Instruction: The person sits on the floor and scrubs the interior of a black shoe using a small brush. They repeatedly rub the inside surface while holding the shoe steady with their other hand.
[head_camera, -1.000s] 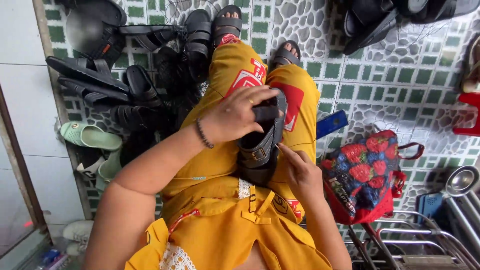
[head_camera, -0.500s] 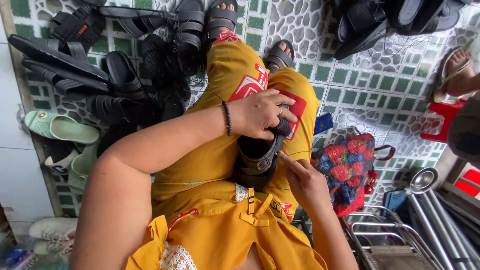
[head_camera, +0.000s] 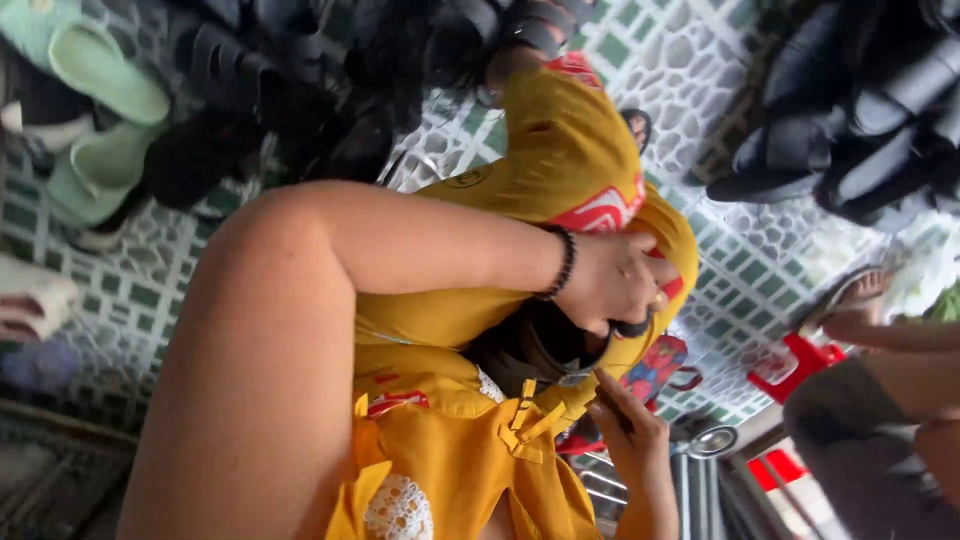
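Note:
I sit in yellow clothes with a dark grey sandal (head_camera: 530, 350) on my lap. My left hand (head_camera: 615, 280), with a beaded bracelet at the wrist, is closed around the sandal's far end and covers most of it. Below it, my right hand (head_camera: 628, 425) reaches up with its fingers touching the sandal's near edge. The picture is blurred and tilted, so the sandal's buckle and straps are hard to make out.
A heap of black sandals (head_camera: 300, 90) lies on the green tiled floor at upper left, beside mint green slippers (head_camera: 105, 85). More black footwear (head_camera: 860, 110) is piled at upper right. A strawberry-print bag (head_camera: 655, 368) and a red stool (head_camera: 800, 358) are at right, with another person's leg (head_camera: 880, 330).
The view has swung and tilted sharply to the right. My left hand has slid further over the sandal's end, and the sandal sits lower in my lap. Another person's leg has come into view.

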